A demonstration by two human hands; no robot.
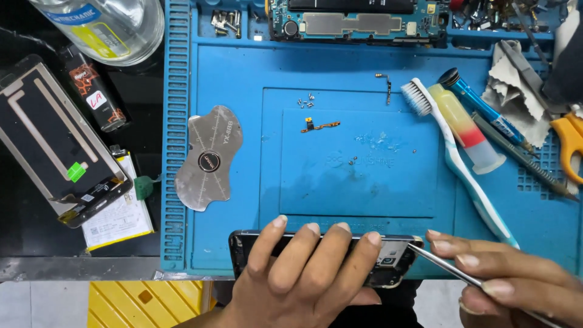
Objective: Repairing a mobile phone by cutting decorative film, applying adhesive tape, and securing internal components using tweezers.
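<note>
Hands over half-hidden phone frame

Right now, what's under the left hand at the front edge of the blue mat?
A dark phone frame stands on its edge on the blue mat. The left hand covers its middle. The right hand holds metal tweezers at its exposed right end.

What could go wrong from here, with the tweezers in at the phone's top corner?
1. The tweezers in the right hand touch the phone at its open corner; a slip might scratch parts inside.
2. The phone is held on edge by the left hand at the mat's front rim; it could drop off.
3. Loose screws lie unboxed on the mat; a bump might scatter them.
</note>
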